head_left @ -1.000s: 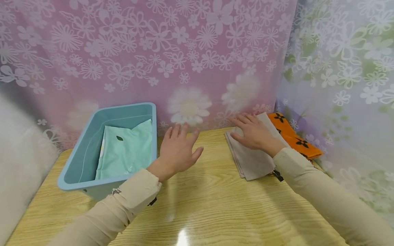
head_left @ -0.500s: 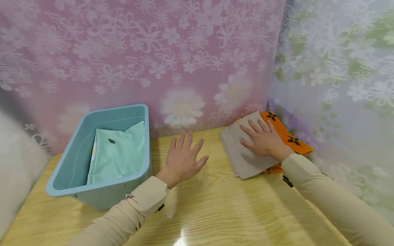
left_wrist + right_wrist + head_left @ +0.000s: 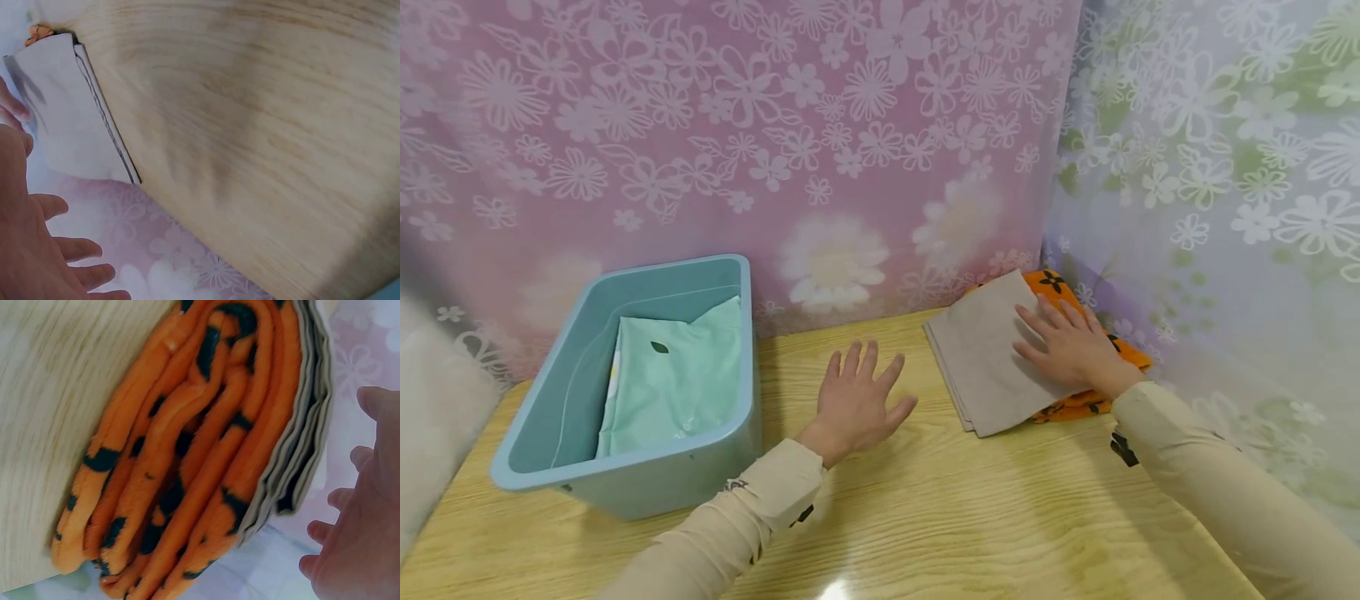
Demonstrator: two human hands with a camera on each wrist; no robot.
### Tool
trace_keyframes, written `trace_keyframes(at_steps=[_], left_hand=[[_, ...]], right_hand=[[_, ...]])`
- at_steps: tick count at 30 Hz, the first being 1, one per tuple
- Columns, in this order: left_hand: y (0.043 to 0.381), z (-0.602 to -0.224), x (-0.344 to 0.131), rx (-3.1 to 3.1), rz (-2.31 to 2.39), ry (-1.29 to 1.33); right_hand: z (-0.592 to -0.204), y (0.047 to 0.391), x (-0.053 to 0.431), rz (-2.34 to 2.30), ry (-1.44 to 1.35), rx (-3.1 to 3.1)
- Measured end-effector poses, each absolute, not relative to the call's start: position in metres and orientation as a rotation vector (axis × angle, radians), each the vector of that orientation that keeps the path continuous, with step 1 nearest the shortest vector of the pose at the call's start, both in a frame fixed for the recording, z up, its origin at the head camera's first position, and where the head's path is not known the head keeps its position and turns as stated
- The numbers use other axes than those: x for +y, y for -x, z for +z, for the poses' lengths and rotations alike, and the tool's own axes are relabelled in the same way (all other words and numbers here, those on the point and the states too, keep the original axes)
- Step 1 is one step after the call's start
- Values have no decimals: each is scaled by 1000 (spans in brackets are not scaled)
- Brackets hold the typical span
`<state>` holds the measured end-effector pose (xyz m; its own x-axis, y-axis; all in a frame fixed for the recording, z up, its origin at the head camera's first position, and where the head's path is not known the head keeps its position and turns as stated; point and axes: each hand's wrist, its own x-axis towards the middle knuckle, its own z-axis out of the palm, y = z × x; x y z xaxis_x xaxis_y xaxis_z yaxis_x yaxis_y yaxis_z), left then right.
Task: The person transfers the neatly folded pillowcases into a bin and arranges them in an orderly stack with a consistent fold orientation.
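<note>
A folded grey-beige cloth (image 3: 981, 350) lies on top of a folded orange cloth with black flower shapes (image 3: 1051, 285) at the table's back right. My right hand (image 3: 1071, 346), fingers spread and straight, is over the right side of this stack. In the right wrist view, the orange cloth (image 3: 187, 456) shows several thick folded layers, with the hand apart from them above the grey cloth's edge. My left hand (image 3: 857, 404) hovers palm down over the table between the tub and the stack, fingers spread, holding nothing.
A blue plastic tub (image 3: 647, 483) stands on the left of the wood-grain table (image 3: 925, 517). Inside it lies a folded mint-green cloth (image 3: 673, 383) with a leaf mark. A pink floral curtain (image 3: 820, 125) hangs behind, and a pale floral one (image 3: 1210, 208) on the right.
My right hand has slid rightward across the grey cloth, uncovering its left part. My left hand has moved right and a little nearer, away from the tub. The view has turned slightly right.
</note>
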<state>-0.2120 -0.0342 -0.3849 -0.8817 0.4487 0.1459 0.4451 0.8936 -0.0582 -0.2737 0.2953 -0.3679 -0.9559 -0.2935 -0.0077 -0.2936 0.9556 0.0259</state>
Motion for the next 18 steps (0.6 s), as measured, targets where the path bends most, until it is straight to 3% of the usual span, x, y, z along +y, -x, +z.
trace_keyframes(at_steps=[10, 18], left_hand=[[217, -399, -20, -2940, -1, 732], [222, -408, -13, -3035, -402, 762]], right_hand=[[-374, 278, 311, -195, 464, 3090], [-372, 281, 315, -591, 459, 2966]])
